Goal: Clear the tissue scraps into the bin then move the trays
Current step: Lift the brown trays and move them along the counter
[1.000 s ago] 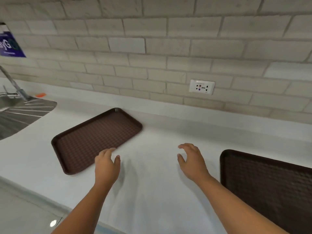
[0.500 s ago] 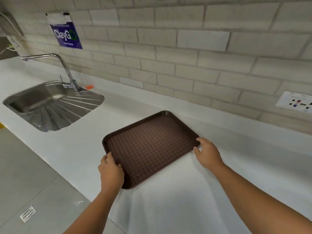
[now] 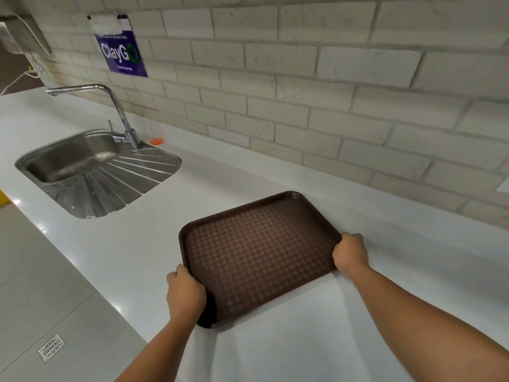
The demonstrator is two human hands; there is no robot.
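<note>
— Both hands have closed on the tray since half a second ago, when they only touched its edges. The view has also swung left, so more of the sink shows.

— How do they hold it?

— The left hand (image 3: 186, 292) grips the rim at the tray's nearest corner, fingers curled over the edge. The right hand (image 3: 350, 253) clasps the rim at the right corner, knuckles up and fingers bent round it.

— And the tray itself?

— The brown tray (image 3: 259, 252), with its checked surface, lies at an angle on the white counter (image 3: 137, 244), between the two hands. Whether it has left the surface cannot be told.

— What lies beyond?

— Down at the left is grey floor (image 3: 33, 271) with a small drain grate (image 3: 51, 347). Farther left along the counter, well apart from the tray, a steel sink (image 3: 68, 161) with a ribbed drainer is set in, and a bent tap (image 3: 110, 100) rises at its back. A small orange thing (image 3: 157, 141) lies just behind the tap. Above it, a purple sign (image 3: 121, 53) reading "ClayGo" hangs on the pale brick wall (image 3: 303, 92).
</note>
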